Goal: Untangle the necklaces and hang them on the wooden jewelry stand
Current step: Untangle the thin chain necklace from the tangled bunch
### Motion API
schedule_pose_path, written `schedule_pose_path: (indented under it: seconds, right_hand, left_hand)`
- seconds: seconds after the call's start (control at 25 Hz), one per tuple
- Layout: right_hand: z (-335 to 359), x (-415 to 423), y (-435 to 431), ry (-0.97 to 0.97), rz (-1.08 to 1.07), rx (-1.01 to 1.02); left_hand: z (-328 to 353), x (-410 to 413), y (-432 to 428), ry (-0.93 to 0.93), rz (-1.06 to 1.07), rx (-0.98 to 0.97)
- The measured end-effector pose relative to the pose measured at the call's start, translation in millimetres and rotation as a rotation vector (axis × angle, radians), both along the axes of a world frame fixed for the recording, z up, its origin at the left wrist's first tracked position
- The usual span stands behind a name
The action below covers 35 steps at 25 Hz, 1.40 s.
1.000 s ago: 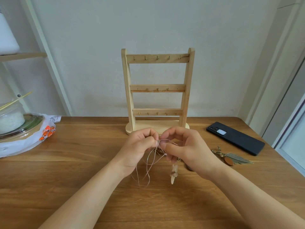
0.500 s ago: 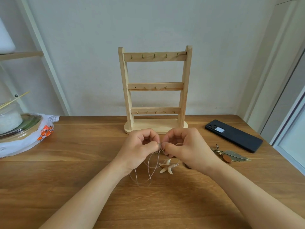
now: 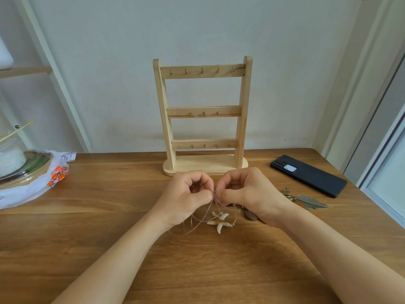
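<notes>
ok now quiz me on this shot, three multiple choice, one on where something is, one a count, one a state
1. Where does the black phone lie?
A. on the table, right of the wooden jewelry stand
B. on the stand's base
C. propped against the top rail

2. How many hooks show on the stand's middle rail?
A. five
B. three
C. none

3. What are the hands doing?
A. both lie flat on the wood
B. one holds the phone
C. left hand and right hand both pinch the necklace cord

Answers: 1 A, it lies flat on the wood beyond the right hand; 2 B, three small hooks sit between two bare holes; 3 C, thumbs and forefingers meet on the cord above the starfish pendant.
</notes>
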State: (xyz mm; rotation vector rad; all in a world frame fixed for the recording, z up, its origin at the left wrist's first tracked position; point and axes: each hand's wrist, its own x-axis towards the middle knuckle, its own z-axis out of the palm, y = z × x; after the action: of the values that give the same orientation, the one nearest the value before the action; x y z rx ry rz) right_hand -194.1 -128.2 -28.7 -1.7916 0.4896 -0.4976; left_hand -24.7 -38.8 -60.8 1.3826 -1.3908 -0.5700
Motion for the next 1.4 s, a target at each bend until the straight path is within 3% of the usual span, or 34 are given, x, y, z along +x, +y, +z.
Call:
schedule_pose_path:
  seconds: [0.16, 0.36, 0.68, 0.88, 0.96, 1.28, 1.4]
  right_hand:
    - [1.5, 1.5, 1.4, 0.065, -0.003, -0.067]
    - [-5.9, 2.2, -2.9, 0.158, 0.024, -0.406]
    - [-10.1, 2.9, -7.6, 0.119, 0.043, -0.473]
    - [-8.0, 1.7, -7.9, 0.038, 0.052, -0.16]
    - [-8.4, 0.9, -9.6, 0.018, 0.044, -0.12]
    - [-11.1, 1.8, -12.6, 0.04, -0.006, -0.558]
    - [-8.9, -3.4, -24.2, -0.004, -0.07, -0.506]
  left_hand:
    - [0.3, -3.0, 0.4, -0.046, 0.0, 0.015]
    - [1.5, -5.4, 0.8, -0.119, -0.048, 0.126]
    - [2.8, -0.1, 0.9, 0.007, -0.1, 0.207]
    - [3.4, -2.8, 1.3, 0.126, -0.123, 0.159]
    - [3.7, -4.6, 1.4, 0.186, -0.128, 0.165]
    - [9.4, -1.4, 5.3, 0.148, -0.145, 0.355]
    - [14.9, 5.3, 8.1, 0.229, -0.095, 0.312]
